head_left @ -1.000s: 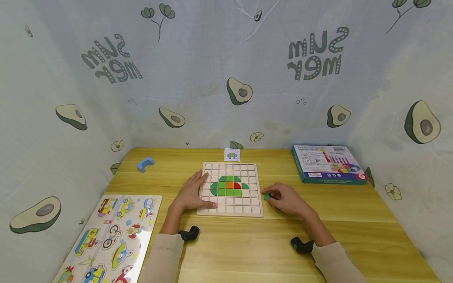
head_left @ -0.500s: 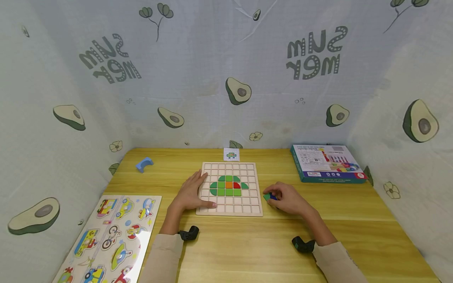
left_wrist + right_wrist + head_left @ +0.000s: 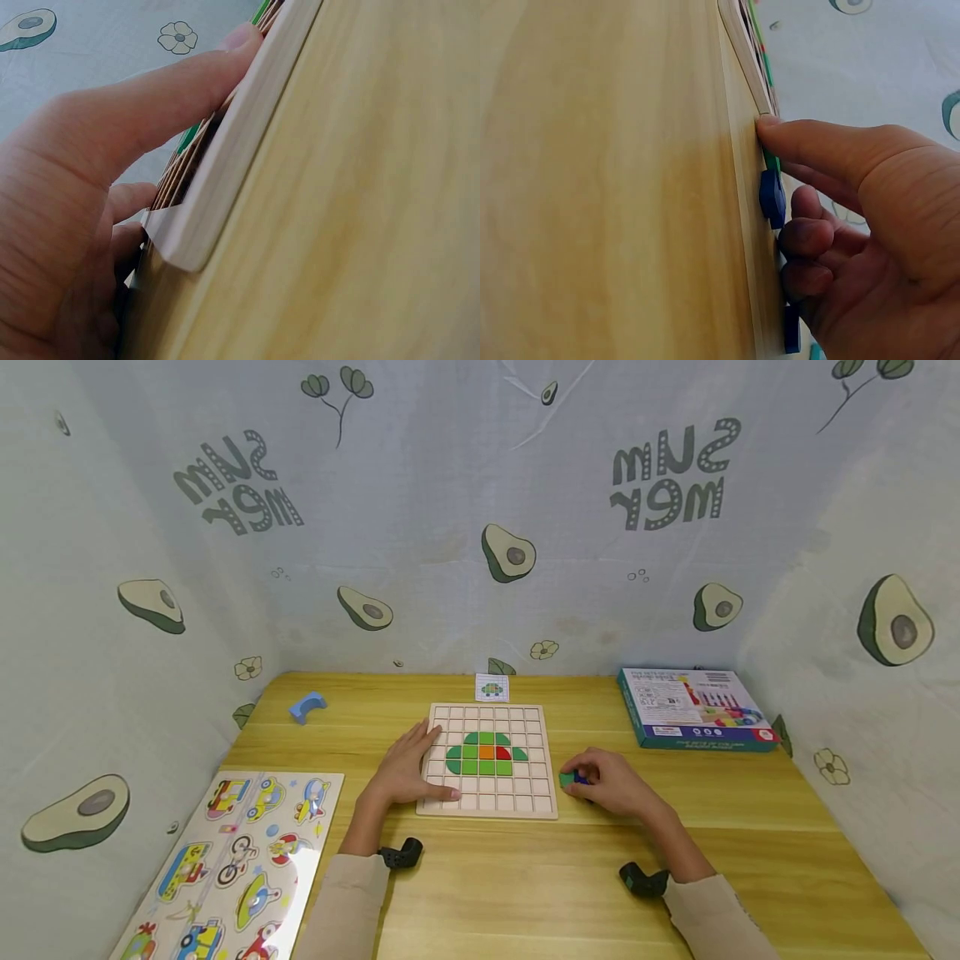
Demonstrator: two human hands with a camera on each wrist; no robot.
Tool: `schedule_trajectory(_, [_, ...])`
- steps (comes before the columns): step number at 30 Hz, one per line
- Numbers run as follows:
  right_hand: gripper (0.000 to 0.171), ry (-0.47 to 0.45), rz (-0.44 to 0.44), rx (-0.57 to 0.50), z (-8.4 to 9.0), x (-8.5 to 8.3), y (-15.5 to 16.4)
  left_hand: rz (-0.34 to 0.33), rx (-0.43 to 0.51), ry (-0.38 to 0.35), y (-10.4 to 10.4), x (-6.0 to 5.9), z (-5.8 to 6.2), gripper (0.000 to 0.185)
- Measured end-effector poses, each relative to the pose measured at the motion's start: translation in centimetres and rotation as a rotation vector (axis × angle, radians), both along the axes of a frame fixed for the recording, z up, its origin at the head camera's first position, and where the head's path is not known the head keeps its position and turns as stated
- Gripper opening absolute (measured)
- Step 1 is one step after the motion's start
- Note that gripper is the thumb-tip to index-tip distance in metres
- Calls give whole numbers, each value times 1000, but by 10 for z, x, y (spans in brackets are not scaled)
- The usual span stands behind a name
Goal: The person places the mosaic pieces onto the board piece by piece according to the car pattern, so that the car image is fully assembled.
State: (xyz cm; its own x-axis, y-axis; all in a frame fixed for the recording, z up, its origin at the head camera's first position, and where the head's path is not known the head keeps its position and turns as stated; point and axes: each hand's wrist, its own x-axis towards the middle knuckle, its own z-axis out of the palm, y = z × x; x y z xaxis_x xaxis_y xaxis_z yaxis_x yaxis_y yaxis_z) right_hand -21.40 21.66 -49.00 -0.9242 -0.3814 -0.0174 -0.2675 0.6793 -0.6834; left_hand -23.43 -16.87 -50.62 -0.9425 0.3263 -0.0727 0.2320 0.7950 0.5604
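Observation:
A wooden grid board (image 3: 517,805) holds green, orange and red tiles (image 3: 487,752) in its middle cells. My left hand (image 3: 408,768) rests at its left edge, fingers spread and thumb lying on the front left part. To the right of the board, my right hand (image 3: 611,782) pinches a small green tile (image 3: 566,779) between thumb and forefinger, low over the table. Beside the green tile in the right wrist view is a dark blue piece (image 3: 771,198), and another blue piece (image 3: 792,328) lies under the curled fingers. The palm hides part of these pieces in the head view.
Behind the board lies a small pattern card (image 3: 492,688). A flat toy box (image 3: 697,710) stands back right, and a blue arch block (image 3: 307,707) back left. A picture puzzle board (image 3: 255,860) covers the front left. A printed cloth (image 3: 420,468) hangs around the table.
The right hand has shifted slightly right, and the green tile has turned a little in its fingers. More of the blue piece shows beside it. My left hand and the board have stayed put.

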Motion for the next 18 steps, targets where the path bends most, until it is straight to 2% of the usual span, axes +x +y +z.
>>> schedule_trajectory(8, [21,2,-49,8,-1,0,-2,4,-2,-3,0,0,1,124])
schedule_trajectory(18, [22,68,-34,4,3,0,-6,8,10,-17,1,1,3,124])
